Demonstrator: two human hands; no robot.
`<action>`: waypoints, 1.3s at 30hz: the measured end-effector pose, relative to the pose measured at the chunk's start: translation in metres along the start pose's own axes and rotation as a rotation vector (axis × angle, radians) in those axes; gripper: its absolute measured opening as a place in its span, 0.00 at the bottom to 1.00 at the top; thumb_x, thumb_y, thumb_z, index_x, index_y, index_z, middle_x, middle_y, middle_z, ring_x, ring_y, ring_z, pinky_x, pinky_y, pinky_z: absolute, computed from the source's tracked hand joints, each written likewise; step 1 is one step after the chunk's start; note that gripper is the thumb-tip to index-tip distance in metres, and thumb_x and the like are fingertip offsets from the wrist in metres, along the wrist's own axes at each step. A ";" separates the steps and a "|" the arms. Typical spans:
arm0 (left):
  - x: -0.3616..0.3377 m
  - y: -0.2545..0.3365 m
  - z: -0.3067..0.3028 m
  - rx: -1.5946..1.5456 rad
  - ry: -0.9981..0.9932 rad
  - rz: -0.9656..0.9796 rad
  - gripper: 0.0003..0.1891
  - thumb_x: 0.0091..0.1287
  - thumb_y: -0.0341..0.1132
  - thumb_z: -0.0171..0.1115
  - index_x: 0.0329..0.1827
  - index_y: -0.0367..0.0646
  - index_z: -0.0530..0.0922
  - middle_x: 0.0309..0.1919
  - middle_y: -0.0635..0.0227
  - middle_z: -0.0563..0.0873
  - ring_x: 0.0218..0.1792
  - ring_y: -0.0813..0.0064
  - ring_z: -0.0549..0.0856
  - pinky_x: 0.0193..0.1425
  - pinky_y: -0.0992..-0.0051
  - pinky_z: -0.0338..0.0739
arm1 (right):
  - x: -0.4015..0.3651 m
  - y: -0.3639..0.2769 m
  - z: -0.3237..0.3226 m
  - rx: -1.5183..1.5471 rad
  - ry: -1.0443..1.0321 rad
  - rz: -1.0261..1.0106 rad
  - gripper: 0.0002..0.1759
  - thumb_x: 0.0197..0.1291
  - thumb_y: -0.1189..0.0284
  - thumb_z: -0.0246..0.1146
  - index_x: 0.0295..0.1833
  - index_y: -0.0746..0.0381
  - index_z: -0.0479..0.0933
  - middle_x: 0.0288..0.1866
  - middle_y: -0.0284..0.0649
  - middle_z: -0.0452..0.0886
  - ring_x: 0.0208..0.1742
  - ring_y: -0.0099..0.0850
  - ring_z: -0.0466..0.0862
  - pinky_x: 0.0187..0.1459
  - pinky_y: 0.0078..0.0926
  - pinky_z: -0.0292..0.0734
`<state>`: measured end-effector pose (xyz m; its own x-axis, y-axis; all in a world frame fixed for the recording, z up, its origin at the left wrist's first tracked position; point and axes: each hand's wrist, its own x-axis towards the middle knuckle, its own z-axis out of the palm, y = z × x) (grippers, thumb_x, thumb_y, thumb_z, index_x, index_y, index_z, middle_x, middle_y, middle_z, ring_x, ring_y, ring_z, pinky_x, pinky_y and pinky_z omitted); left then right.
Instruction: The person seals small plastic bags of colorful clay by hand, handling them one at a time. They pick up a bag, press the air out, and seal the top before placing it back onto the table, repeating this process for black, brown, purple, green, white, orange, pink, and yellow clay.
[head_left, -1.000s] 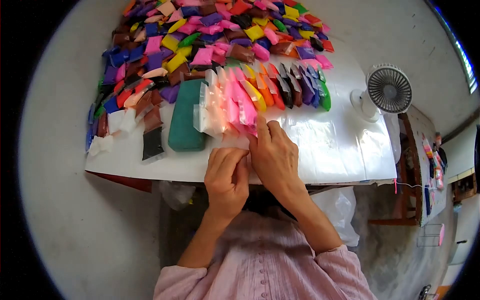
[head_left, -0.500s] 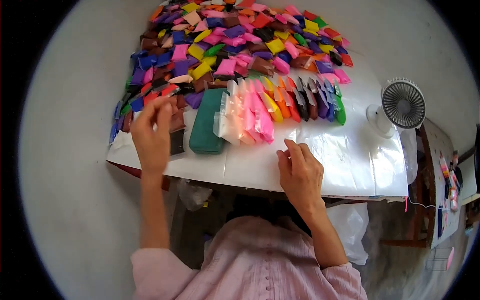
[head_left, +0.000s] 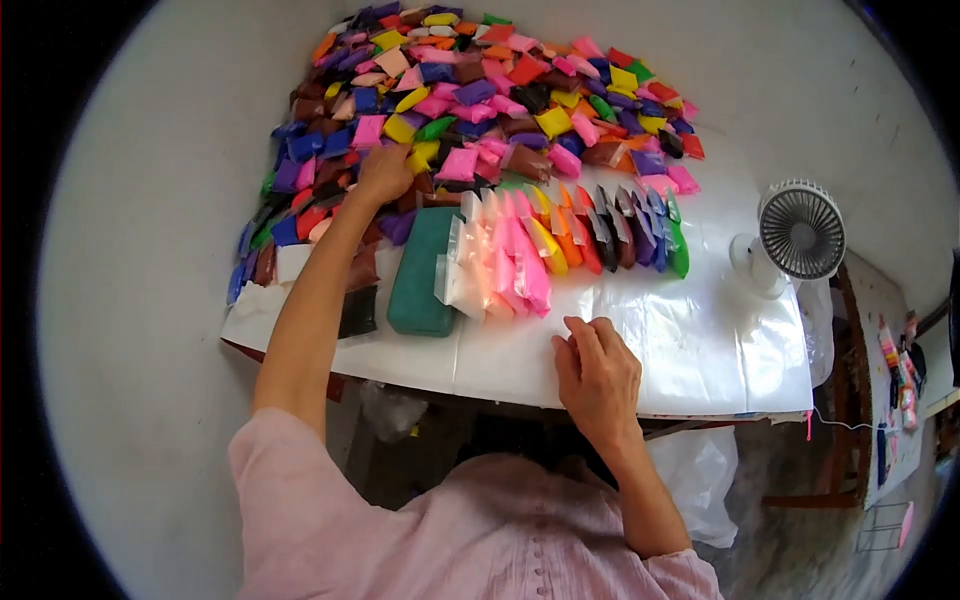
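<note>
My left hand (head_left: 385, 174) is stretched over the left part of a big heap of small coloured packets (head_left: 475, 92), beside a yellow packet (head_left: 424, 155). Its fingertips are hidden, so any hold on a packet cannot be made out. My right hand (head_left: 600, 372) hovers or rests near the table's front edge, fingers loosely bent and a little apart, holding nothing. Between the hands, a green block (head_left: 422, 280) stands against a row of upright clear-wrapped packets. The row runs from white packets (head_left: 463, 280) and pink packets (head_left: 528, 270) to a green packet (head_left: 680, 250).
A white fan (head_left: 800, 235) stands on the right of the white-covered table (head_left: 700, 360). Left of the green block lie a black packet (head_left: 357, 312) and a white piece (head_left: 292, 262). Plastic bags (head_left: 695, 480) hang below the table edge. A side table (head_left: 890, 420) holds small items.
My left hand has moved forward from the table's left front into the heap. The white piece beneath its former place now shows. My right hand stays near the front edge; the view has tilted slightly up.
</note>
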<state>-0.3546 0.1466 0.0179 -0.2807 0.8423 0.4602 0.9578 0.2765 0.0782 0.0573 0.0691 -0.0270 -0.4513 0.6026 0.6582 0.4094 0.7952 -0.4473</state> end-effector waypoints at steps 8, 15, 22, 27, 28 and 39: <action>-0.010 0.006 -0.021 -0.028 0.060 -0.022 0.25 0.50 0.38 0.71 0.51 0.38 0.80 0.44 0.50 0.85 0.44 0.48 0.82 0.50 0.58 0.76 | 0.001 -0.001 0.000 0.015 -0.011 0.004 0.12 0.55 0.75 0.65 0.45 0.65 0.76 0.33 0.42 0.74 0.33 0.40 0.79 0.31 0.37 0.75; -0.053 0.056 -0.084 -1.016 0.208 -0.219 0.18 0.60 0.37 0.69 0.48 0.36 0.80 0.39 0.63 0.86 0.36 0.72 0.85 0.41 0.75 0.79 | 0.000 -0.001 -0.001 0.052 0.013 0.007 0.12 0.55 0.77 0.65 0.46 0.65 0.77 0.33 0.42 0.75 0.31 0.39 0.79 0.29 0.36 0.75; -0.163 0.171 -0.133 -1.467 -0.029 -0.144 0.14 0.65 0.31 0.66 0.50 0.34 0.79 0.41 0.68 0.85 0.40 0.81 0.83 0.49 0.80 0.77 | 0.008 -0.006 -0.025 0.506 0.166 0.157 0.08 0.60 0.76 0.65 0.45 0.67 0.80 0.29 0.37 0.77 0.26 0.22 0.77 0.23 0.18 0.65; -0.212 0.227 -0.114 -1.658 -0.153 -0.101 0.12 0.64 0.27 0.67 0.48 0.35 0.78 0.41 0.69 0.85 0.41 0.82 0.82 0.50 0.80 0.77 | 0.002 -0.021 -0.048 0.902 0.015 0.212 0.17 0.56 0.73 0.69 0.50 0.66 0.79 0.38 0.35 0.77 0.34 0.20 0.77 0.29 0.14 0.69; -0.218 0.236 -0.106 -1.707 -0.159 -0.094 0.12 0.64 0.27 0.67 0.48 0.35 0.78 0.40 0.69 0.85 0.41 0.83 0.82 0.49 0.81 0.77 | -0.001 -0.023 -0.050 0.884 0.030 0.195 0.16 0.56 0.73 0.69 0.49 0.66 0.79 0.37 0.35 0.77 0.34 0.20 0.77 0.29 0.14 0.70; -0.238 0.265 -0.100 -1.801 -0.312 -0.220 0.09 0.70 0.33 0.61 0.44 0.35 0.78 0.38 0.73 0.82 0.38 0.87 0.79 0.46 0.84 0.75 | -0.026 -0.016 -0.053 0.910 0.173 0.261 0.07 0.59 0.79 0.64 0.31 0.69 0.74 0.27 0.34 0.69 0.24 0.19 0.66 0.25 0.17 0.60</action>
<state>-0.0281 -0.0268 0.0178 -0.1939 0.9667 0.1672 -0.2554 -0.2143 0.9428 0.1048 0.0368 -0.0047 -0.2804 0.8076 0.5188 -0.3243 0.4290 -0.8431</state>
